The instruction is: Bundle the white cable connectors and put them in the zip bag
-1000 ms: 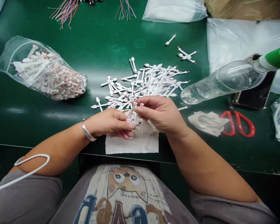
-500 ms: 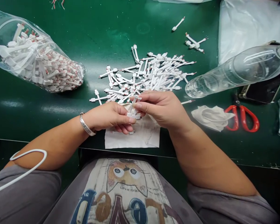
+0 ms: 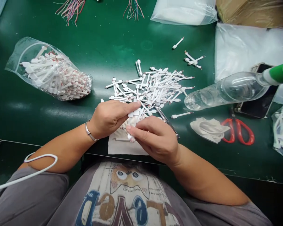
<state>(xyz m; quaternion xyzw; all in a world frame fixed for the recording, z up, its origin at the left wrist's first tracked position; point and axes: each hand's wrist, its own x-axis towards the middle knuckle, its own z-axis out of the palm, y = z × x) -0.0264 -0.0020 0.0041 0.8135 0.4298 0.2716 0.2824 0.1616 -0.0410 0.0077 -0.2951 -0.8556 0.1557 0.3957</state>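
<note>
My left hand is closed on short white cables with connector ends, which show under its thumb and index finger. Close below, my right hand pinches a white connector of a short cable; its other fingers curl underneath and are partly hidden. Both hands are above a pale cloth at the table's front edge. Just beyond them lies a loose pile of short white cables with reddish wire ends. A slim metal tool, partly covered, rests beside my right hand.
A clear bag full of cables lies left. On the right are a plastic bottle, a dark phone-like object, red-handled scissors and a crumpled cloth. Coloured wires and plastic bags lie at the back.
The view has shifted, showing more of the table's back. My right hand has moved down, and its pinch is now below my left thumb. The metal tool has come into sight.
</note>
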